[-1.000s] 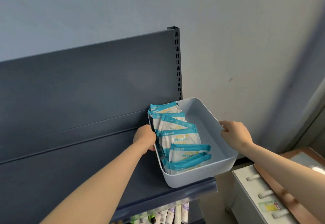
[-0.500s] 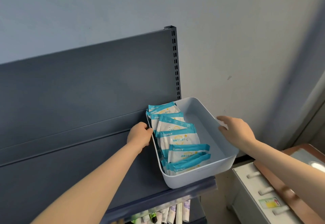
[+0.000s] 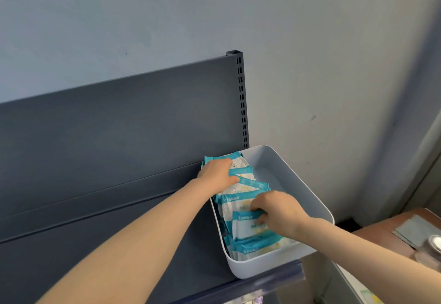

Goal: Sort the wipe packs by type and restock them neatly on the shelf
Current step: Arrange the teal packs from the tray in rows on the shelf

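Wipe packs (image 3: 241,205), teal and white and seemingly all of one type: lying overlapped in a leaning row along the left side of a pale bin (image 3: 286,174). Sitting, bin and all, at the right end of the dark shelf (image 3: 119,244), close against the back panel (image 3: 119,124). Leaving the right half of the bin bare.

Laying the left hand (image 3: 216,172) palm-down over the rearmost packs, fingers stretched out and loose, not closing on anything. Curling the right hand (image 3: 279,210) over a pack near the front, fingertips pinching its top edge, apparently grasping that one pack.

Judging progress: looking well along. Sorting appearing finished for this batch, with only a single kind showing. Placing on the shelf appearing done too, the bin already standing in its spot. Remaining, by the look of it: straightening the row, squaring up the slumped packs at the front, and perhaps filling the bare half. Not showing any second type anywhere on this level. Glimpsing other goods on the level below, too cropped for telling what.
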